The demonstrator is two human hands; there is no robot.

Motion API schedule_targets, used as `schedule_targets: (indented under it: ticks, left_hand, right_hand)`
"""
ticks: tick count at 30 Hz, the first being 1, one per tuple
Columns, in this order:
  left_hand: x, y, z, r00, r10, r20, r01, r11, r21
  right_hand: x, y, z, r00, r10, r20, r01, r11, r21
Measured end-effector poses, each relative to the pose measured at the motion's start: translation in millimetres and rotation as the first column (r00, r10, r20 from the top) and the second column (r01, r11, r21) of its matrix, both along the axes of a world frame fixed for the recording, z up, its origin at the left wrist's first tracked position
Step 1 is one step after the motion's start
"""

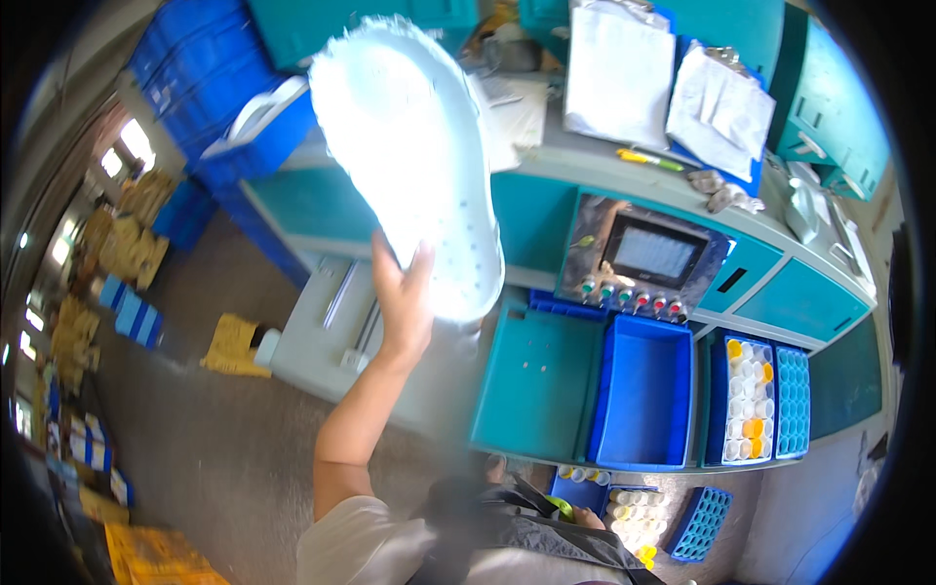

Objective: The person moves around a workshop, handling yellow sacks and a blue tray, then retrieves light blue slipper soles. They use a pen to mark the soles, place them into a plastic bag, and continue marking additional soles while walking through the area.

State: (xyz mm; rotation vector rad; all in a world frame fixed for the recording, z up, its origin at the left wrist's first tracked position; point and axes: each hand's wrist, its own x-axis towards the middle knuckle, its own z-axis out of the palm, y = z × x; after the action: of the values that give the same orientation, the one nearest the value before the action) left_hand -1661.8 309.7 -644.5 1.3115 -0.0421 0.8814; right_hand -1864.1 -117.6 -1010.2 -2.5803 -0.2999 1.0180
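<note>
My left hand, raised on an outstretched arm, grips a white shoe sole by its narrower lower end. The sole stands tilted upward. It has a raised rim, small dark holes along its right side and ragged edges around the wider top. Glare washes out much of its face, and some of my fingers are hidden behind it. Near the lower edge, beside my dark apron, a patch of skin that seems to be my right hand shows next to something yellow-green. Its fingers cannot be made out.
Beyond the sole runs a teal-fronted bench with clipboards, a marker and a control panel. Right of it are a teal tray, a blue bin and a crate of white and yellow cups. Blue crates stack left.
</note>
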Motion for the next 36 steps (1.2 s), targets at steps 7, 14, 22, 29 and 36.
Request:
schedule_targets:
  ticks: [7, 14, 22, 29, 36]
  left_hand:
    - [-212, 2, -61, 0.924, 0.207, -0.322, -0.244, 0.967, -0.080]
    - [-382, 51, -68, 0.792, 0.435, -0.428, -0.527, 0.842, -0.118]
    - [-580, 169, -88, 0.609, 0.600, -0.519, -0.749, 0.651, -0.126]
    - [-722, 248, -117, 0.525, 0.663, -0.534, -0.840, 0.505, -0.199]
    - [-789, 299, -186, 0.460, 0.603, -0.652, -0.879, 0.414, -0.238]
  right_hand:
    - [-39, 26, -58, 0.958, 0.246, -0.148, -0.258, 0.964, -0.062]
    - [-60, 69, -128, 0.912, 0.312, -0.265, -0.325, 0.946, -0.006]
    - [-104, 132, -200, 0.919, 0.394, -0.020, -0.365, 0.831, -0.420]
    - [-131, 190, -150, 0.919, 0.394, 0.012, -0.325, 0.776, -0.540]
    - [-149, 269, -134, 0.883, 0.468, -0.029, -0.400, 0.721, -0.566]
